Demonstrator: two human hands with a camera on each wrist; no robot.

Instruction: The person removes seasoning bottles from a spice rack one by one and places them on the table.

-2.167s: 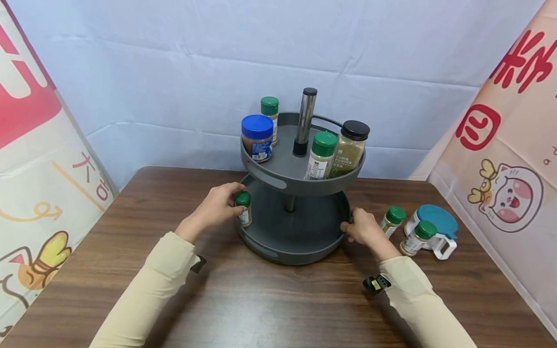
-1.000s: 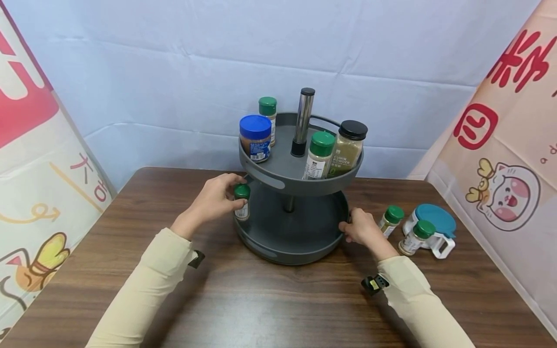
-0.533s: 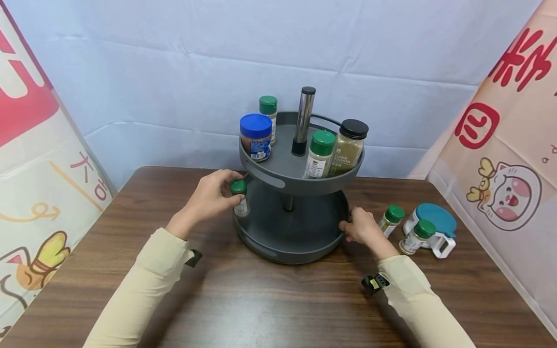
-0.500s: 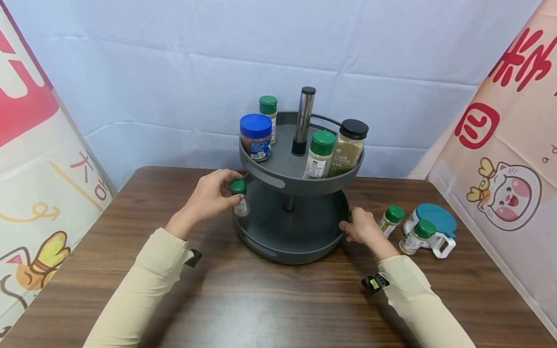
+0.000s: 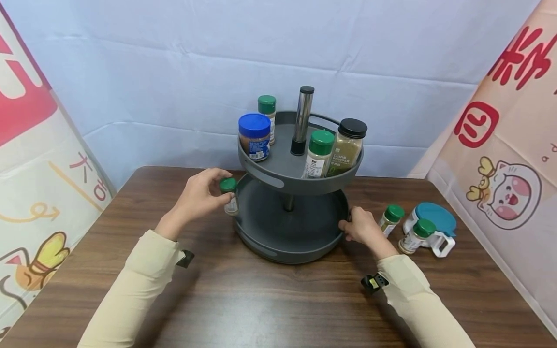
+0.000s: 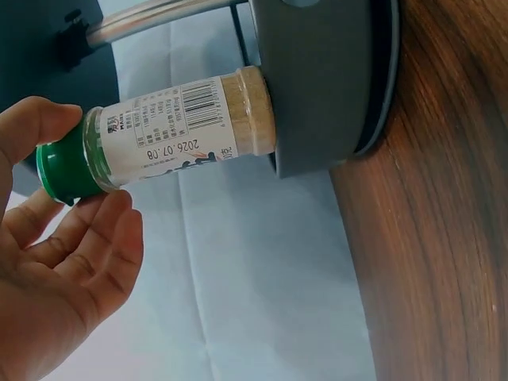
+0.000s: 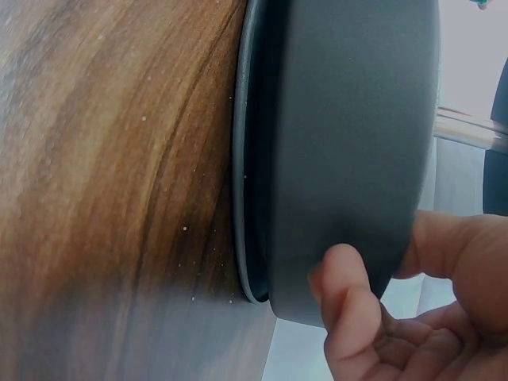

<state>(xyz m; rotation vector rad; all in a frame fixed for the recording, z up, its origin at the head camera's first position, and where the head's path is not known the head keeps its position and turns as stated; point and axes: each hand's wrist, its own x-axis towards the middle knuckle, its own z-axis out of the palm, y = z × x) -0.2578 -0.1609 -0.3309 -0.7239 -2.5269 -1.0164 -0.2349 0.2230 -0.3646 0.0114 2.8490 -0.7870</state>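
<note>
Left hand [image 5: 197, 193] pinches the green-capped jar [image 6: 167, 131] near its cap at the left rim of the lower tray [image 5: 300, 257], right hand [image 5: 363, 227] gripping the opposite rim; apparently a jar transfer, next calling for rim clearance.

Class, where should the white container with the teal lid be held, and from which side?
Probably by its handle, from the near right: the open loop juts out there, while a green-capped bottle crowds the near left of the container.
</note>
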